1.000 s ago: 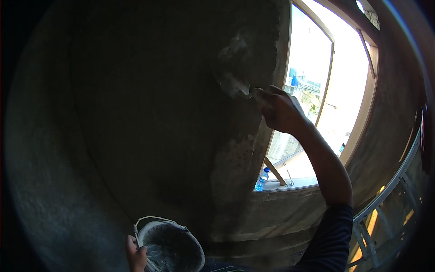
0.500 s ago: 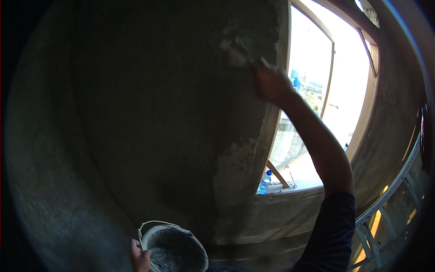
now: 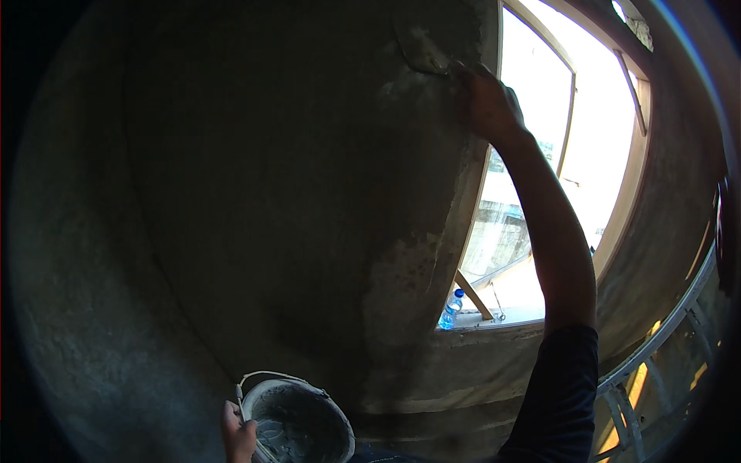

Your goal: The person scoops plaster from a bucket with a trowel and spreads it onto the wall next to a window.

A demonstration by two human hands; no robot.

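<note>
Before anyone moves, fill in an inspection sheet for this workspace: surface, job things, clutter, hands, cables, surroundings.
Surface: grey wall, with paler patches beside the window.
Job things: bucket with grey material inside; flat tool at the wall, dimly lit.
Clutter: blue-capped bottle on the windowsill.
Hands: left hand grips the bucket's side by its handle; right hand holds the flat tool, raised.
Cables: nothing seen.
Surroundings: open window; ladder-like metal frame, far right.

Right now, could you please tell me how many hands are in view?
2: the left hand holds the bucket by its side, low in view; the right hand holds a trowel at the wall, left of the window. No others show.
</note>
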